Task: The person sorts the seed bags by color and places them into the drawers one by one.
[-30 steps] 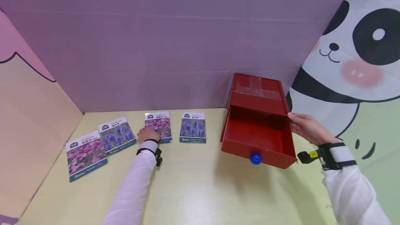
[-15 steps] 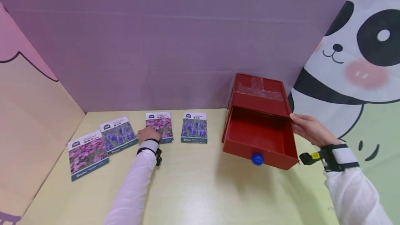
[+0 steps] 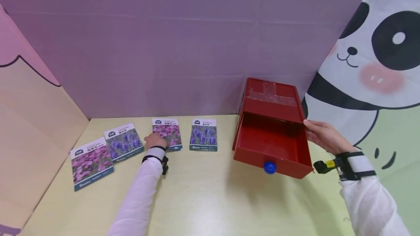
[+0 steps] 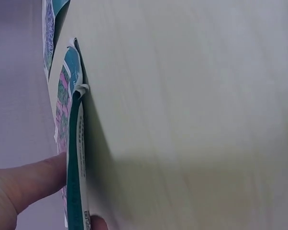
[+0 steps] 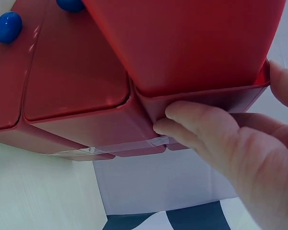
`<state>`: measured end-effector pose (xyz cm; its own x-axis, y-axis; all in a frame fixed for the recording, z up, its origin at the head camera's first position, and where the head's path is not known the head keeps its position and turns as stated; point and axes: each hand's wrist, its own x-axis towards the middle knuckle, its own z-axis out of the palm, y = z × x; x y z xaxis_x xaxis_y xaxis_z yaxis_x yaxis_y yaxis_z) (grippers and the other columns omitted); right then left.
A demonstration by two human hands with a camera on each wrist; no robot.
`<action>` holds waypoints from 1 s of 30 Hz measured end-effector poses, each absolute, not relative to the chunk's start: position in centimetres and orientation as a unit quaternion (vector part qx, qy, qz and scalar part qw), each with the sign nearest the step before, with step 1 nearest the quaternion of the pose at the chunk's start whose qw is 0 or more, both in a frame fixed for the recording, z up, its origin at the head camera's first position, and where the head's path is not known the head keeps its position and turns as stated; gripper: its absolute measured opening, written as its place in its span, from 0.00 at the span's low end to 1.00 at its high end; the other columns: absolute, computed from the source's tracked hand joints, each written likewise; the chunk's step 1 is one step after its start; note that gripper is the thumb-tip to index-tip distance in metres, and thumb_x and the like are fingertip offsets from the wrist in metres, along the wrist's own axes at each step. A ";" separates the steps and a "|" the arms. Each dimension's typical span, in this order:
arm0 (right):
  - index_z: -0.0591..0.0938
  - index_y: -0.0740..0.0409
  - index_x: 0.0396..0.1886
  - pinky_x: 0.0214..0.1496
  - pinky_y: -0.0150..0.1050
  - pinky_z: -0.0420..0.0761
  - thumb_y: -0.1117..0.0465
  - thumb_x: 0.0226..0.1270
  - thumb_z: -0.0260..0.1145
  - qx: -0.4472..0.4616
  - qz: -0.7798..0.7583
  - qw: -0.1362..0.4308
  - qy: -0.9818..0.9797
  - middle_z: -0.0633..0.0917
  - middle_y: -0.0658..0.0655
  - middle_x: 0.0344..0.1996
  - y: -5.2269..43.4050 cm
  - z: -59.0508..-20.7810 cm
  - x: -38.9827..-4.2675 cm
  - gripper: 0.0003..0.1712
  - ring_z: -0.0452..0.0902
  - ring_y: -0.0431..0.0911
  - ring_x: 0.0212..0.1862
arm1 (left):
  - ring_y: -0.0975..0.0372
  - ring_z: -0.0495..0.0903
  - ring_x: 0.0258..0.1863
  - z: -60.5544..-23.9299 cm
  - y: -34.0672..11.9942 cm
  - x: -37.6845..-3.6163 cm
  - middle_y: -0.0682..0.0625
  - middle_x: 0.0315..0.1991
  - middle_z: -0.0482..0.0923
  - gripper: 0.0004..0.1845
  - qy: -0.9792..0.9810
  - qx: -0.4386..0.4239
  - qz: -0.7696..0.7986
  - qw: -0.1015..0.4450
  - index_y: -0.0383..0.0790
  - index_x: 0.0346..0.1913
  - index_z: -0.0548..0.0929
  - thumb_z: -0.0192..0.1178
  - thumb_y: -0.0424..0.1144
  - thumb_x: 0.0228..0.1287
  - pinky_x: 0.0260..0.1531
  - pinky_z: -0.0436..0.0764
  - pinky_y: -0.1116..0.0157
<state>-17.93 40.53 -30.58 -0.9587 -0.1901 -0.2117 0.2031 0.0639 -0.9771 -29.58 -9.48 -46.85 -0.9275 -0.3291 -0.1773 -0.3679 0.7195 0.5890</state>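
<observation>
In the head view, my left hand (image 3: 155,141) is over the left side of a pink-flower seed packet (image 3: 170,133) near the back wall. The left wrist view has my thumb on one face of that packet (image 4: 75,129) and a fingertip on the other, pinching it, its edge standing off the table. My right hand (image 3: 325,134) grips the right edge of a red drawer cabinet (image 3: 270,95). In the right wrist view, several fingers (image 5: 201,122) press its side and the thumb lies at the upper edge. Its top drawer (image 3: 272,143), with a blue knob, is pulled out with nothing in it.
A purple-flower packet (image 3: 203,135) lies between the left hand and the cabinet. Further left are another purple-flower packet (image 3: 123,142) and a pink-flower packet (image 3: 92,164), their edges meeting. A purple wall (image 3: 157,61) closes the back; a panda-printed wall (image 3: 387,83) stands right.
</observation>
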 end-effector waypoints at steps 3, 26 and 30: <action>0.82 0.43 0.40 0.43 0.31 0.80 0.55 0.70 0.51 0.005 -0.684 0.144 0.716 0.83 0.46 0.40 40.6 -30.6 -17.9 0.13 0.80 0.40 0.42 | 0.40 0.76 0.39 -46.9 -9.7 -29.6 0.27 0.39 0.75 0.15 0.933 -0.171 0.317 0.014 0.21 0.38 0.77 0.55 0.30 0.48 0.39 0.79 0.51; 0.84 0.46 0.41 0.44 0.30 0.80 0.58 0.71 0.49 -0.011 -0.699 0.148 0.700 0.83 0.48 0.39 40.5 -31.0 -18.2 0.15 0.80 0.40 0.41 | 0.42 0.73 0.43 -44.6 -12.0 -28.6 0.28 0.45 0.73 0.27 0.883 -0.160 0.435 0.071 0.18 0.46 0.72 0.66 0.37 0.51 0.45 0.75 0.52; 0.83 0.46 0.41 0.44 0.30 0.80 0.57 0.71 0.49 -0.009 -0.694 0.149 0.705 0.83 0.47 0.40 40.6 -30.9 -18.3 0.15 0.80 0.40 0.42 | 0.44 0.74 0.42 -47.1 -13.1 -30.8 0.30 0.43 0.75 0.31 0.872 -0.171 0.450 0.088 0.20 0.44 0.75 0.71 0.45 0.45 0.43 0.76 0.55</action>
